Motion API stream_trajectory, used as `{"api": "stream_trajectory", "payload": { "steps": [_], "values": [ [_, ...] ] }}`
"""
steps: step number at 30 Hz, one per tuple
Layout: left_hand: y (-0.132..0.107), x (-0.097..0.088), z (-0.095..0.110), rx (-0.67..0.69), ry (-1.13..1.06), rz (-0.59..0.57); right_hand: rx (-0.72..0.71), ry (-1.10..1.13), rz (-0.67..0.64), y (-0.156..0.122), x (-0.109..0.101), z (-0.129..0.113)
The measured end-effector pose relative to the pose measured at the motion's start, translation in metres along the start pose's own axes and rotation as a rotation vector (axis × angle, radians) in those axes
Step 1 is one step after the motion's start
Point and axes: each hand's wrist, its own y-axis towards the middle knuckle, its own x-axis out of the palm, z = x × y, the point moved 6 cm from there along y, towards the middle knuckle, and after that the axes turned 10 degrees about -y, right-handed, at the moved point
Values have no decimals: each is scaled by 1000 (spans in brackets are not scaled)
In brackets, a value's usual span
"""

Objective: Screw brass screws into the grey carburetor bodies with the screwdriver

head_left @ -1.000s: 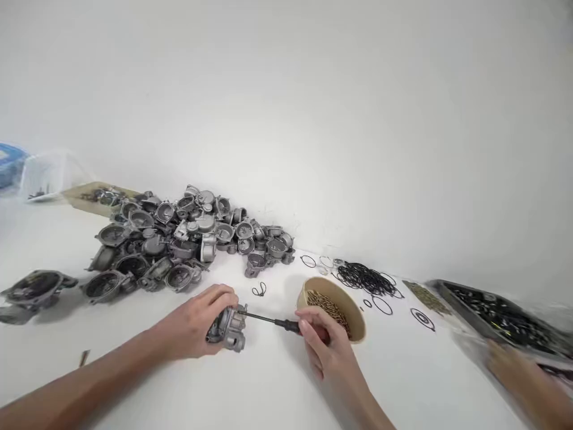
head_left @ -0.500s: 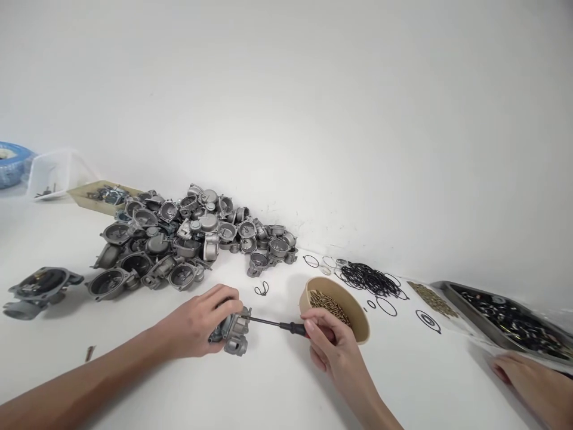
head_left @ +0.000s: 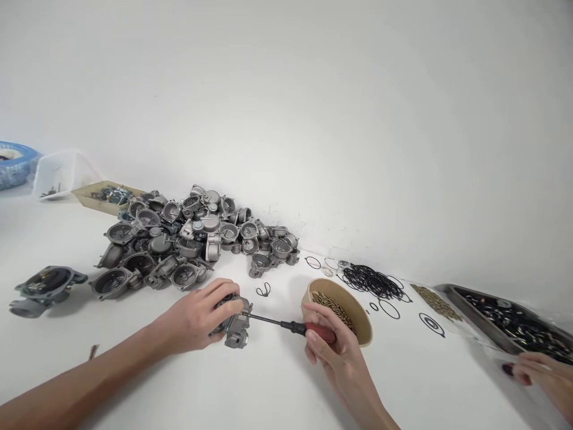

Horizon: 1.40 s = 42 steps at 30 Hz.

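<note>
My left hand point(head_left: 203, 318) is closed around a grey metal carburetor point(head_left: 236, 327) near the table's front, its fingers hiding the left part. In my right hand point(head_left: 333, 346) is a screwdriver point(head_left: 320, 332) with a red and black handle. Its thin shaft points left, and the tip meets the carburetor beside my left fingertips; a brass-coloured spot shows there. Just behind my right hand stands a beige bowl point(head_left: 360, 316) holding many brass-coloured screws point(head_left: 333, 307). A small black rubber loop point(head_left: 263, 289) lies beyond the carburetor.
A heap of grey carburetor bowls point(head_left: 197, 230) lies against the wall. Another carburetor body point(head_left: 47, 286) sits at left. Black O-rings point(head_left: 369, 280), small brass pieces point(head_left: 434, 301) and a tray of dark parts point(head_left: 474, 322) spread along the right. Another person's hand point(head_left: 537, 370) is at far right.
My right hand has shifted its grip, showing more of the screwdriver's red handle. The other person's hand has moved right and now holds a small dark item. The view has shifted slightly.
</note>
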Motion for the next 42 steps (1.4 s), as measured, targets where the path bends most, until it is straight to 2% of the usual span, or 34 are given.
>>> {"api": "stream_trajectory", "payload": {
  "steps": [6,14,19,22,25,27,29,32,34,37,42],
  "values": [
    [2,-3,17,121,107,48,111,-53,-15,4,-5,8],
    [6,-15,24,211,217,132,216,-19,-97,3,0,7],
    [8,-18,27,207,249,104,288,-7,-148,-1,5,3],
    [7,-16,25,191,184,92,218,-71,-115,-1,0,-5],
    [6,-14,20,140,105,119,-6,-199,28,2,-20,-22],
    [5,-11,16,76,38,155,-158,-307,175,5,-41,-33],
    [4,-9,11,-20,-71,207,-245,-460,340,10,-66,-37],
    [1,-4,2,-280,-295,273,-232,-764,500,24,-102,-28],
    [-4,3,-5,-488,-451,286,-179,-905,510,37,-120,-17],
    [-11,13,-11,-739,-677,345,-151,-974,486,49,-138,-5],
    [-19,34,-19,-1061,-1224,424,-191,-1046,402,52,-142,-1]
  ]
}}
